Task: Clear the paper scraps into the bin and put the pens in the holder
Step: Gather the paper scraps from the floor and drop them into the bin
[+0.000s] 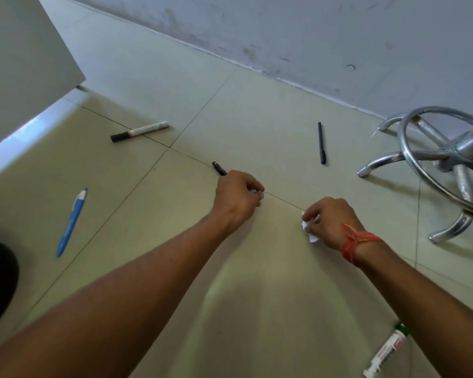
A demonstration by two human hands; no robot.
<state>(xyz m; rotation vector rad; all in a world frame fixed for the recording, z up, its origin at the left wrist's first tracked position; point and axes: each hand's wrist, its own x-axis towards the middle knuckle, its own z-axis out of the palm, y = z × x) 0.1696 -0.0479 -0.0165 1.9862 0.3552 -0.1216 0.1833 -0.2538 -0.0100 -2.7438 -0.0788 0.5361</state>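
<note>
While both hands sit low on the tiled floor (257, 118), left hand (236, 196) is curled into a loose fist with a sliver of white showing at the fingertips, probably a paper scrap but too small to be sure; right hand (329, 221) is pinched shut on a crumpled white paper scrap (310, 231) that pokes out below the fingers. Short black pen (219, 168) lies touching or just beyond the left knuckles, long axis running up-left away from that hand, so left is the nearer hand for it. Slim black pen (321, 143) lies well ahead of the right hand, axis nearly straight away. Black-capped marker (139, 131), blue pen (72, 222), green-capped whiteboard marker (385, 353) lie scattered around. Bin and holder not in view. Judgement: scraps go first, pens still all on floor
</note>
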